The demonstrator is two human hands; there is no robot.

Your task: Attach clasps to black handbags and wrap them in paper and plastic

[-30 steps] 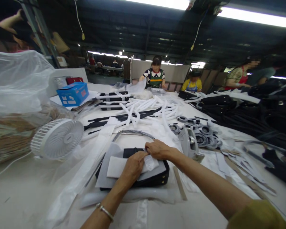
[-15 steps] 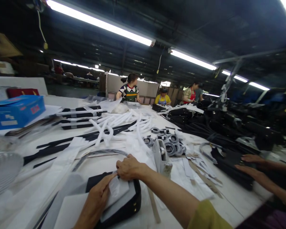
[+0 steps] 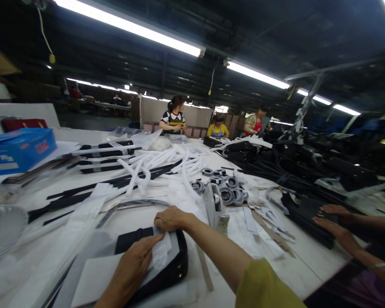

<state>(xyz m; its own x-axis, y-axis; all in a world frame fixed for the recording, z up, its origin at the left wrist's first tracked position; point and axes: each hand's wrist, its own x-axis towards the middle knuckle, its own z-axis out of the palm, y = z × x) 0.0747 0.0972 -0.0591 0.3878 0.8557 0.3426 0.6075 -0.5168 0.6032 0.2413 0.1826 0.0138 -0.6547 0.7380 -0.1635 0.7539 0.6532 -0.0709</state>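
Observation:
A black bag (image 3: 170,273) with small gold studs and a grey panel lies before me, its long grey-covered handle (image 3: 128,204) arching behind it. Thin, whitish see-through plastic film (image 3: 162,253) is bunched over the panel. My left hand (image 3: 136,261) lies across the bag, index finger stretched toward the other hand and the remaining fingers closed at the film; their tips are hidden. At the bag's upper edge, near the handle's base, my right hand (image 3: 170,218) is closed with bent fingers on the film. A white sheet (image 3: 96,278) lies beside my left wrist.
A grey tape dispenser (image 3: 214,207) stands right of my right forearm, with grey rolls (image 3: 231,190) behind it. White tubes (image 3: 167,160) and black strips spread across the table. At right, a co-worker's hands (image 3: 333,222) touch another black bag (image 3: 304,216). A blue box (image 3: 22,149) sits left.
My left hand has slid up and right along the film, its index finger nearer my right hand. The right hand stays at the bag's upper edge. The view has shifted slightly.

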